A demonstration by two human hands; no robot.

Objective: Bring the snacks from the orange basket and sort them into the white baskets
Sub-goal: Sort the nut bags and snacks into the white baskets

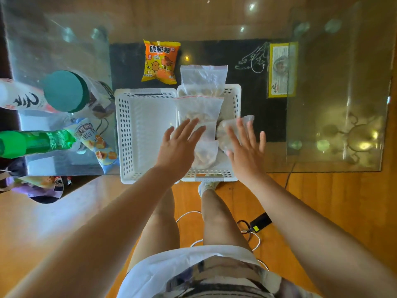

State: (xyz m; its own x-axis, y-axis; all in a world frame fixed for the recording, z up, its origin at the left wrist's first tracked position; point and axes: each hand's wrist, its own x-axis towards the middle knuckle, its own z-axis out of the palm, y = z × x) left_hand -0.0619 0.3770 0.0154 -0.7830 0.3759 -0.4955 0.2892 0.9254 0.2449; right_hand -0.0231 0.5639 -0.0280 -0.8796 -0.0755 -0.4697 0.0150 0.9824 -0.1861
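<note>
Two white perforated baskets stand side by side on the glass table. The left basket holds nothing. The right basket is piled with several clear zip bags of snacks, one sticking out over its far rim. My left hand is spread flat over the bags near the wall between the baskets. My right hand is spread over another clear bag that lies across the right basket's right rim. An orange chip packet lies on the table behind the baskets. No orange basket is in view.
At the left stand a teal-lidded jar, a green bottle, a white bottle and a blue snack bag. A yellow card lies at the right. My legs, cables and a charger are on the wooden floor below.
</note>
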